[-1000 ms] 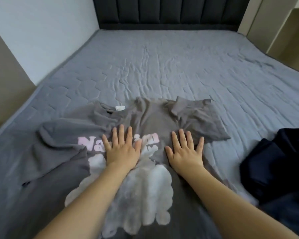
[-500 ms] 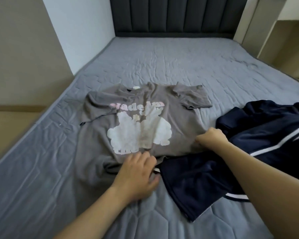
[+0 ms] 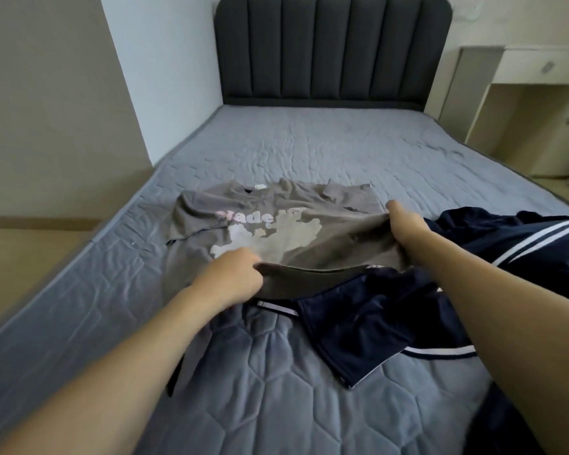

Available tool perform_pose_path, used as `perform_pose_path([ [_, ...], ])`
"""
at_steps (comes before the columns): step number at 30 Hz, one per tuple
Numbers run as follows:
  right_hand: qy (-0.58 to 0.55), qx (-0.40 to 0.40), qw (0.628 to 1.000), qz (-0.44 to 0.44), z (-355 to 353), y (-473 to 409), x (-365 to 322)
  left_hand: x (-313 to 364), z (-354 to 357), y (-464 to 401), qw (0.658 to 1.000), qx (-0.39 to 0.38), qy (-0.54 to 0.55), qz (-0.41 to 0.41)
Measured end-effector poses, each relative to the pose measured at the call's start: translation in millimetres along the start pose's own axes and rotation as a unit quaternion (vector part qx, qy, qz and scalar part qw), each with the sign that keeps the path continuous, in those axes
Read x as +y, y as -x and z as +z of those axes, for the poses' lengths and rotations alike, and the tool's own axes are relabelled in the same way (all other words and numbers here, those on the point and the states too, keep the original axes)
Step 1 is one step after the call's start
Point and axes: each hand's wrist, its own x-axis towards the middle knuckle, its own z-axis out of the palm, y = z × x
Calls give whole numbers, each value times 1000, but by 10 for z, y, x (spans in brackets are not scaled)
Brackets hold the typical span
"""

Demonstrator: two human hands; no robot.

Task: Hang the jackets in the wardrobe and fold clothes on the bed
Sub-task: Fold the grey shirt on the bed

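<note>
Bed (image 3: 309, 149), grey quilted cover, dark padded headboard (image 3: 332, 50) at the far end; pale desk (image 3: 539, 93) beyond the right side.

Grey T-shirt (image 3: 260, 221) spread near mid-bed, collar toward the headboard, pale print facing up. Lower hem raised off the cover and sagging in a curve between the two hands.

Navy jacket (image 3: 391, 320) with white stripes, heaped to the right of the shirt and overlapping its lower right corner. Not yet hung.

Left hand (image 3: 234, 274) curled, pinching the shirt hem near its left end. Right hand (image 3: 404, 221) curled, gripping the shirt's right edge, higher and farther from the camera; fingertips hidden under the cloth, so exact hold apparently a pinch.

Step in hand, as judged: folding the shirt, first fold just begun, hem lifted for carrying toward the collar. Next move, as judged: both hands travelling together toward the headboard, hem laid level on the shoulders, then released and smoothed flat. Care called for at the lower right corner, where the jacket could drag along or get trapped in the fold.

Containers: desk recess open and seemingly bare, though partly cut off at the frame edge. No wardrobe in view.
</note>
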Motion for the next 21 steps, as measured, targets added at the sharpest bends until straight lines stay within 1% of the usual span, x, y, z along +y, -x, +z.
perform_pose_path([
  [1, 87, -38, 995, 1, -56, -6, 65, 19, 33, 93, 994, -97, -39, 24],
  [2, 234, -73, 970, 11, -103, 51, 148, 24, 111, 176, 976, -207, -57, 35],
  [3, 357, -81, 930, 23, -122, 104, 255, 32, 201, 261, 946, -319, -47, 23],
  [4, 475, -80, 876, 19, -126, 150, 362, 34, 290, 315, 908, -418, -13, -6],
  [5, 529, -72, 845, 26, -98, 183, 465, 42, 357, 315, 880, -473, 33, -33],
  [6, 556, -63, 829, 29, -22, 199, 530, 38, 401, 248, 885, -457, 76, -38],
  [7, 554, -44, 830, 35, 108, 250, 521, 13, 415, 147, 920, -378, 97, -30],
  [8, 558, -29, 829, 24, 280, 290, 477, -48, 417, 32, 961, -261, 92, -22],
  [9, 559, -16, 829, -16, 493, 296, 438, -151, 441, -72, 989, -137, 55, -20],
  [10, 554, -8, 829, -81, 735, 305, 385, -310, 512, -131, 997, -62, -1, -37],
  [11, 529, -18, 837, -140, 972, 326, 329, -480, 618, -135, 996, -48, -44, -67],
  [13, 452, -85, 858, -228, 1439, 369, 251, -806, 900, -95, 985, -93, -86, -113],
  [14, 427, -121, 860, -251, 1678, 353, 250, -944, 1043, -82, 985, -92, -86, -116],
  [15, 412, -148, 862, -255, 1911, 324, 253, -1058, 1146, -110, 988, -70, -82, -112],
  [16, 401, -156, 868, -247, 2116, 272, 246, -1157, 1190, -192, 990, -40, -78, -111],
  [18, 386, -129, 884, -229, 2436, 100, 185, -1325, 1158, -442, 989, 3, -76, -124],
  [21, 379, -84, 888, -245, 2720, -225, 23, -1591, 1096, -831, 986, 46, -90, -136],
])
